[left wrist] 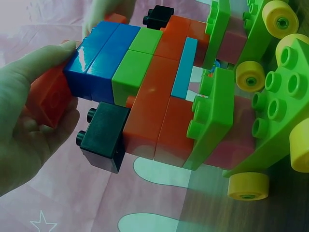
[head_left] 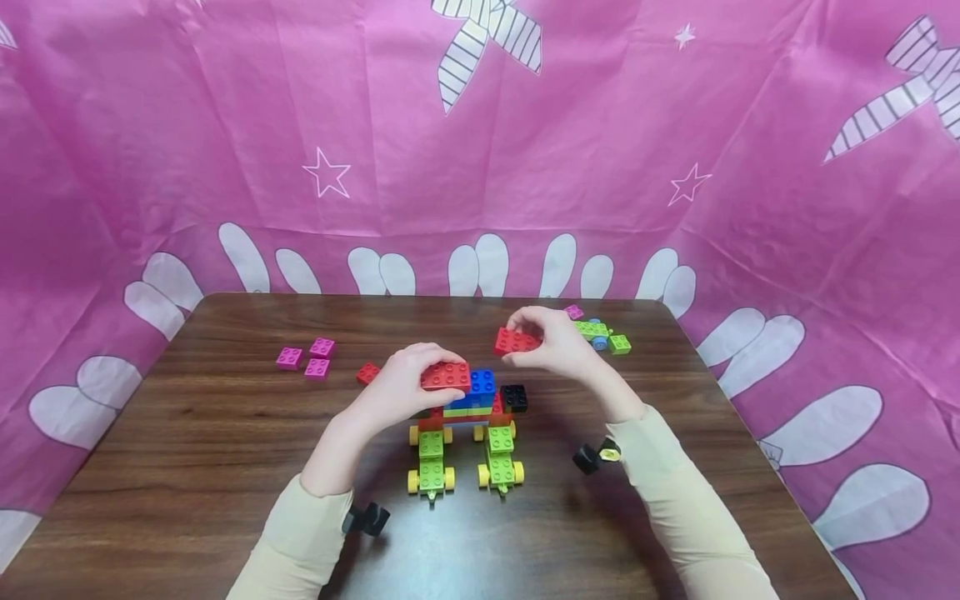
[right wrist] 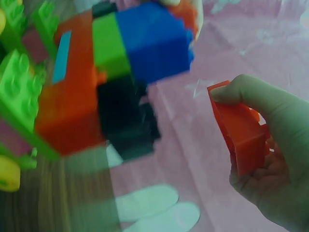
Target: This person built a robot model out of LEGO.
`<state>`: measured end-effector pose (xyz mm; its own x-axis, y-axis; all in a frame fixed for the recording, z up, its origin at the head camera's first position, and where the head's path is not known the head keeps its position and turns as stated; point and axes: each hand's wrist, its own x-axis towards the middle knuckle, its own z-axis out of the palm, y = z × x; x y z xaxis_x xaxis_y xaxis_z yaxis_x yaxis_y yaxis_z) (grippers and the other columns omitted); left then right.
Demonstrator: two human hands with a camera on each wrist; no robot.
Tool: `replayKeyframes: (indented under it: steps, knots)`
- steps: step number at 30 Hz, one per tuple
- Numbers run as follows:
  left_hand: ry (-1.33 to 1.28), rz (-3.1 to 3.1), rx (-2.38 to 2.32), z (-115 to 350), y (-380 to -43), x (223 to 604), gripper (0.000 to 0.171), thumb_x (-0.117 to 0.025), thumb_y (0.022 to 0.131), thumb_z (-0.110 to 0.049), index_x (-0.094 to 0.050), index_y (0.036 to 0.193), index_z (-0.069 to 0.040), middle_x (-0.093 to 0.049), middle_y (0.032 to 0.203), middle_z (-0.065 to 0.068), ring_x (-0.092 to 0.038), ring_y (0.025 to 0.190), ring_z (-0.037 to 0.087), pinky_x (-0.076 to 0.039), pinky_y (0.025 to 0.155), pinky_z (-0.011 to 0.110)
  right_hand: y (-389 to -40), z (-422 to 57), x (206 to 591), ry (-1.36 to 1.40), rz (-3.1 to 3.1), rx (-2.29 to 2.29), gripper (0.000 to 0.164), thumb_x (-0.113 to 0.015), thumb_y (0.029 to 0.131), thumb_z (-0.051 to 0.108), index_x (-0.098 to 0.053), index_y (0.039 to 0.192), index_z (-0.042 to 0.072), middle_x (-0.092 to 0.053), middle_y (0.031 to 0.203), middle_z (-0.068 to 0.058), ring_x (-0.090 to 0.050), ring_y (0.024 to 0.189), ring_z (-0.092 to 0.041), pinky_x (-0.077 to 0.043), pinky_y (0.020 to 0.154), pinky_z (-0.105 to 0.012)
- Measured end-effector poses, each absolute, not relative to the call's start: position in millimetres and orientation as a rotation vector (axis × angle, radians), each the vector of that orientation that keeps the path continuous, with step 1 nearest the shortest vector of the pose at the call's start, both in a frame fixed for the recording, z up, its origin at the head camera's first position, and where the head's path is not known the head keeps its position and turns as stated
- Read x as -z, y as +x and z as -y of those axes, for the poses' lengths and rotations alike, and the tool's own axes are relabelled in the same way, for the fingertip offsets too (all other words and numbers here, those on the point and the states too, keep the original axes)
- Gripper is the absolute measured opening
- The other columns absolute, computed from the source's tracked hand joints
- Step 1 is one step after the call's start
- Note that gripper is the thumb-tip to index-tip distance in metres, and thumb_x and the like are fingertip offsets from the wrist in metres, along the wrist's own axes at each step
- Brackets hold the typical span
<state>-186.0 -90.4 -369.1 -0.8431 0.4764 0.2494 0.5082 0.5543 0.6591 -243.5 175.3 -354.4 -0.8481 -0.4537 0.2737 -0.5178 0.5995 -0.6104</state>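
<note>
In the middle of the table stands a built figure of bricks, with blue bricks (left wrist: 99, 60) on top, a green layer, a red body (left wrist: 153, 104) and two green legs on yellow wheels. A black brick (right wrist: 124, 116) sticks out at each side of it. My left hand (head_left: 401, 385) grips a red brick (head_left: 447, 376) by its sides, right up against the blue top. To the right of the figure, my right hand (head_left: 553, 342) pinches another red brick (head_left: 516, 340) between thumb and fingers, held in the air apart from the build.
Several pink bricks (head_left: 317, 368) lie at the back left. A loose red brick (head_left: 367, 372) is beside my left hand. At the back right are a green wheeled piece (head_left: 591, 330), a green brick (head_left: 619, 344) and a pink brick (head_left: 573, 312). Pink cloth (head_left: 495, 192) hangs behind the table.
</note>
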Motion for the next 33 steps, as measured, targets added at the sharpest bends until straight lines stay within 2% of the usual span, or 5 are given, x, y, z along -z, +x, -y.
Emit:
replayKeyframes:
  steps: [8,18,33]
  knots:
    - [-0.863,2.742,1.184,89.8,-186.0,368.4,0.042,-0.078,0.083,-0.032,-0.067,0.12,-0.016,-0.067,0.113,0.003,-0.059,0.103,0.021,-0.052,0.087,0.04,-229.8,-161.4,344.9,0.953,2.718,-1.13,0.037,-0.085,0.069,0.025,-0.069,0.1,0.011,-0.069,0.09,0.0,-0.058,0.08,-0.017,-0.052,0.068,-0.032]
    - [-0.885,2.718,1.167,90.0,-186.8,370.2,0.039,-0.078,0.083,-0.033,-0.068,0.117,-0.015,-0.068,0.108,0.001,-0.059,0.098,0.018,-0.052,0.084,0.036,-223.8,-153.9,347.0,1.16,2.696,-1.157,0.031,-0.083,0.073,0.022,-0.073,0.102,0.013,-0.071,0.091,0.003,-0.059,0.08,-0.013,-0.053,0.068,-0.028]
    - [-0.895,2.717,1.177,90.4,-187.5,368.8,0.04,-0.079,0.082,-0.032,-0.068,0.117,-0.015,-0.068,0.108,0.0,-0.059,0.097,0.017,-0.052,0.086,0.04,-225.9,-152.5,353.3,1.249,2.681,-1.099,0.029,-0.084,0.075,0.024,-0.076,0.1,0.012,-0.071,0.089,0.003,-0.058,0.075,-0.009,-0.05,0.065,-0.026]
